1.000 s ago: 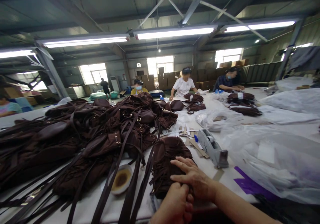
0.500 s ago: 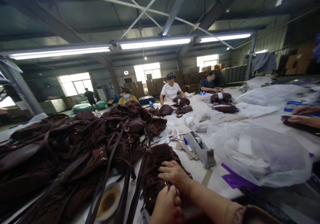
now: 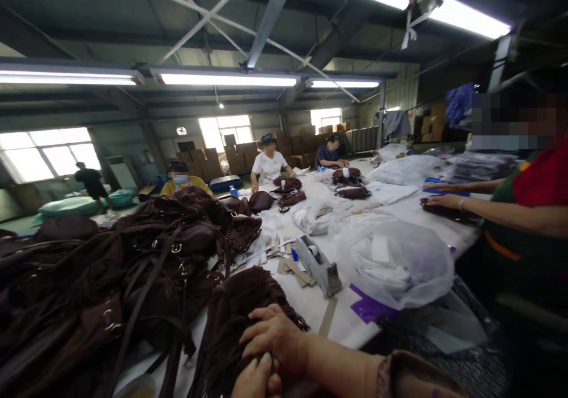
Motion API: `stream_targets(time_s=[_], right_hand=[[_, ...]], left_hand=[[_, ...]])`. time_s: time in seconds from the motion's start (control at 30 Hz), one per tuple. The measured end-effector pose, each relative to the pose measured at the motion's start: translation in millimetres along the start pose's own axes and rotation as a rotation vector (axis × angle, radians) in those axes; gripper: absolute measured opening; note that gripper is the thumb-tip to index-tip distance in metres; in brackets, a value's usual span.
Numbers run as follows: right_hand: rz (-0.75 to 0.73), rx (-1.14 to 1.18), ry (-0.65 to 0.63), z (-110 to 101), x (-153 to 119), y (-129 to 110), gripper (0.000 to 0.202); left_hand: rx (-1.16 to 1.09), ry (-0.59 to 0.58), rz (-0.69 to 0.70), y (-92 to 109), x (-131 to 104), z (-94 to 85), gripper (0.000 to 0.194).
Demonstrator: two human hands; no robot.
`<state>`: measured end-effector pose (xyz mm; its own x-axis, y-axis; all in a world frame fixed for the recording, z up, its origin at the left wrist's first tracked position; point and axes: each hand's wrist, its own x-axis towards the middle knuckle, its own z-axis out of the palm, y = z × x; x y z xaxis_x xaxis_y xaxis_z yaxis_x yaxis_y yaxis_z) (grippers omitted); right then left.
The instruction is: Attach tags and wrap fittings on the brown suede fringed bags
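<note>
A dark brown fringed bag (image 3: 242, 303) lies before me at the table's near edge. My right hand (image 3: 277, 339) reaches over it from the right, with bent, slightly parted fingers pressed on its fringe. Below, my left hand (image 3: 255, 380) is closed in a pinch at the bag's near part, thumb on top, touching the right hand. The exact spot it grips is hidden. To the left rises a big heap of similar brown bags (image 3: 102, 262) with straps and gold buckles. A grey tape dispenser (image 3: 319, 265) stands beyond the bag, to the right.
Cardboard strips (image 3: 297, 271) lie beside the dispenser. A puffed clear plastic bag (image 3: 399, 268) and purple piece (image 3: 370, 306) are to the right. A co-worker's hands (image 3: 448, 200) rest on a brown item at far right. Several people sit across the table. A bowl (image 3: 137, 386) shows at bottom left.
My view has swung to the right, bringing the co-worker on the right into sight. Both my hands remain on the fringed bag; the gold hardware by my left fingers no longer shows.
</note>
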<state>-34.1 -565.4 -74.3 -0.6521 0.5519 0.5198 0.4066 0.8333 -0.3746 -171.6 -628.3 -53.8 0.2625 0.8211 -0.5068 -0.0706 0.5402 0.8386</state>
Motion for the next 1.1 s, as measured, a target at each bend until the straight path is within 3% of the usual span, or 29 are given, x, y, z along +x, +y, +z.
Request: stream_targets(time_s=[0.1, 0.2, 0.33, 0.43, 0.57, 0.7, 0.9, 1.03, 1.1], right_hand=[[0.082, -0.072, 0.029, 0, 0, -4, 0.043], [0.144, -0.099, 0.042, -9, 2, -13, 0.038], [0.055, 0.022, -0.074, -29, -2, -21, 0.049], [0.003, 0.091, -0.137, -37, -6, -23, 0.048], [-0.016, 0.143, -0.028, -28, -9, -23, 0.062], [0.005, 0.054, 0.026, -17, -11, -23, 0.067], [0.126, -0.141, -0.011, -17, 4, -28, 0.032], [0.232, -0.186, -0.093, -19, 13, -31, 0.033], [0.252, -0.197, -0.174, -24, 8, -32, 0.044]], left_hand=[[-0.080, 0.050, -0.046, 3, -10, 16.4, 0.038], [-0.160, 0.103, -0.072, 11, -27, 32.0, 0.036], [-0.217, 0.090, -0.073, 21, -46, 41.4, 0.021], [-0.231, 0.073, -0.123, 24, -55, 44.0, 0.015], [-0.233, 0.096, -0.103, 24, -58, 45.9, 0.015], [-0.224, 0.107, -0.119, 19, -55, 43.8, 0.017], [-0.174, 0.145, -0.058, 13, -49, 44.6, 0.020], [-0.184, 0.138, -0.065, 15, -53, 41.2, 0.022], [-0.261, 0.066, -0.076, 16, -58, 34.8, 0.022]])
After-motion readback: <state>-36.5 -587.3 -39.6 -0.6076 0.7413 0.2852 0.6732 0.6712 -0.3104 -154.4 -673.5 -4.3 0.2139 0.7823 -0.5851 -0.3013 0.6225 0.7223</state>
